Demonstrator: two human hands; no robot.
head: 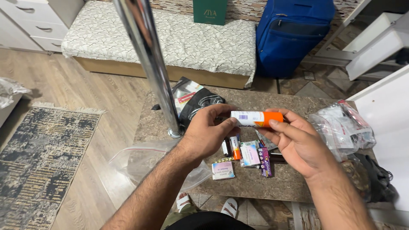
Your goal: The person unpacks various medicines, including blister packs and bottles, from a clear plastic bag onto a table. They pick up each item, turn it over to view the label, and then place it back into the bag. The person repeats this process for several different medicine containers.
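Above the brown stone-topped table [272, 185], left hand [208, 134] and right hand [298, 142] both grasping a white-and-orange cylindrical tube [257, 119], small medicine boxes [249, 155] beneath, shiny metal pole [149, 64] left, clear plastic bag [345, 125] right.

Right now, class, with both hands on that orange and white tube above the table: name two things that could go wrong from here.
1. The tube is pinched only at its ends by the left hand and right hand; a slack grip might drop it onto the small boxes below.
2. The clear plastic bag overhangs the table edge beside the left forearm; a nudge could probably slide it off.
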